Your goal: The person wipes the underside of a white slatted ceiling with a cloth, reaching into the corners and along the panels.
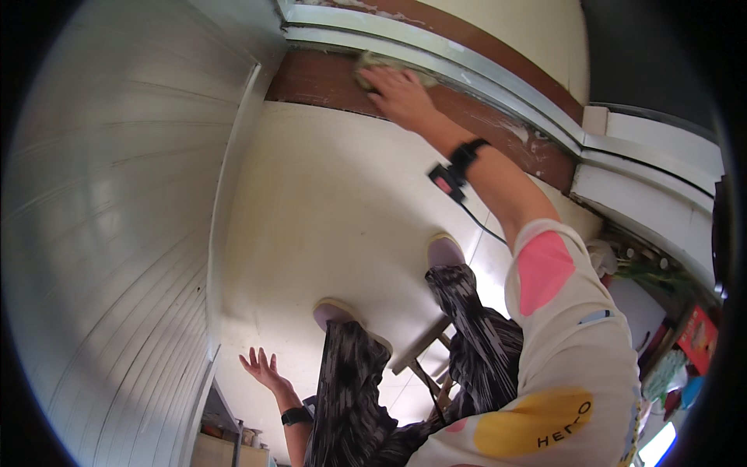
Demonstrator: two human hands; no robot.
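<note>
My right hand [400, 96] presses a damp-looking greenish cloth [373, 61] flat on a reddish-brown threshold strip [315, 76], beside the metal door track [373, 41]. Whitish smears, perhaps suds, mark the strip to the right of the hand. My left hand [261, 368] hangs low at the left over the pale floor, fingers spread, holding nothing. Both wrists wear black straps; a small device with a cable is on the right one [464, 160].
A ribbed metal door [128, 233] stands along the left. A wooden stool [423, 344] is under me, between my legs. Shelving with goods [222, 438] is at the lower left; assorted items, among them a red package [697, 338], lie at the right. A white frame [653, 181] borders the opening.
</note>
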